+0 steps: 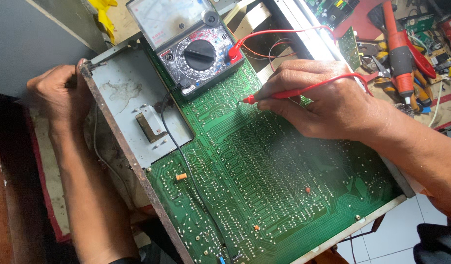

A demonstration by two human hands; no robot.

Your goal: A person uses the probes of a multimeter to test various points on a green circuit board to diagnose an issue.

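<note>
Red-handled tool (399,54) among cluttered small tools at upper right, yellow object (104,14) — top left, white floor tiles (396,234)

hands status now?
Left hand: closed on the chassis corner.
Right hand: closed, holding the red probe on the board.

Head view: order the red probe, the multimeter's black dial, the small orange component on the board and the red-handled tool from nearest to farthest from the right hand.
1. Red probe, held in the right hand.
2. Black dial, up-left on the multimeter.
3. Red-handled tool, upper right, and orange component, lower left: too close to call.
</note>
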